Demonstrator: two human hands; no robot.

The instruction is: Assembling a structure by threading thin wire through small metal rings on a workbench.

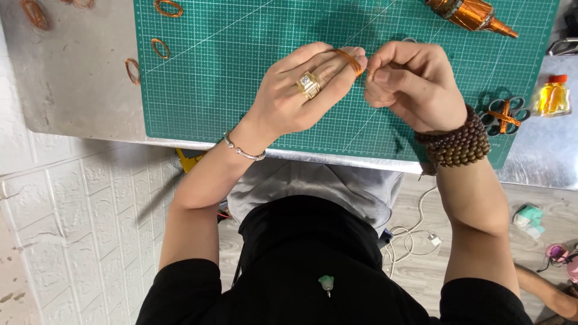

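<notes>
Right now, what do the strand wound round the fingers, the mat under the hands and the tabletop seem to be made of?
Strand: thin copper-coloured wire, shiny, looped on the left hand and pinched by the right hand; likely bare or enamelled copper.
Mat: green gridded cutting mat, matte, probably rubbery plastic.
Tabletop: grey sheet with dull reflections, seemingly metal.

Small craft workshop, green gridded cutting mat (241,60) on a grey metal table (72,78), loose copper wire loops (159,47), copper wire spool (472,14), small scissors (504,115), white brick wall (72,229)
</notes>
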